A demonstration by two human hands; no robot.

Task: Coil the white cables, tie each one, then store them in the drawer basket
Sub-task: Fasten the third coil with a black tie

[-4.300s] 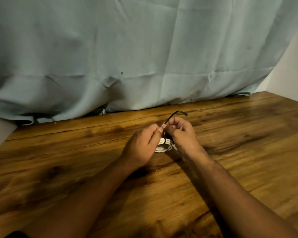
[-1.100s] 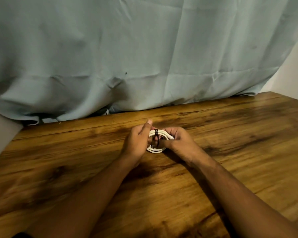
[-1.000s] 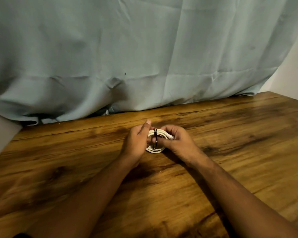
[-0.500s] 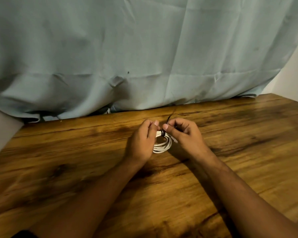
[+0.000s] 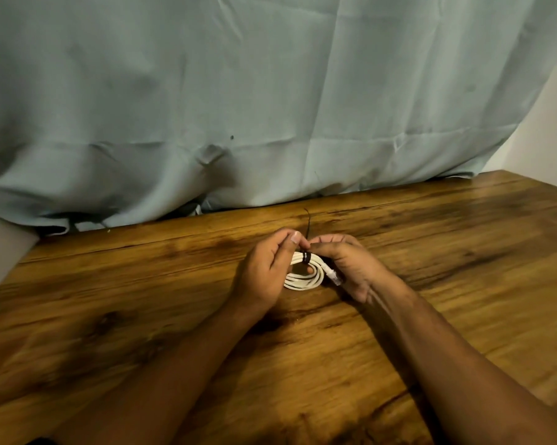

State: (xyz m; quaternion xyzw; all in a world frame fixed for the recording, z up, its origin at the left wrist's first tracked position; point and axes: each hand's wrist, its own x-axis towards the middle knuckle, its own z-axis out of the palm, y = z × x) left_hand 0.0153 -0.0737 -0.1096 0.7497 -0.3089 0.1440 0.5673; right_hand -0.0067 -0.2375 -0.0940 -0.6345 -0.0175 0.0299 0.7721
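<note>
A coiled white cable [image 5: 304,277] lies between my hands on the wooden table [image 5: 431,252]. A thin black tie [image 5: 306,257] is wrapped around the coil's far side, and its loose tail sticks up past my fingertips. My left hand [image 5: 264,271] pinches the coil at the tie with thumb and forefinger. My right hand [image 5: 348,266] grips the coil's right side, where a white connector [image 5: 333,277] pokes out under the palm. No drawer or basket is in view.
A pale blue cloth [image 5: 238,107] hangs behind the table's far edge. A white wall [image 5: 547,130] shows at the right. The table's left edge runs close by at the far left.
The tie went from a loose loop to wound tight around the coil, its tail now pointing up. Both hands stayed on the cable and shifted only slightly.
</note>
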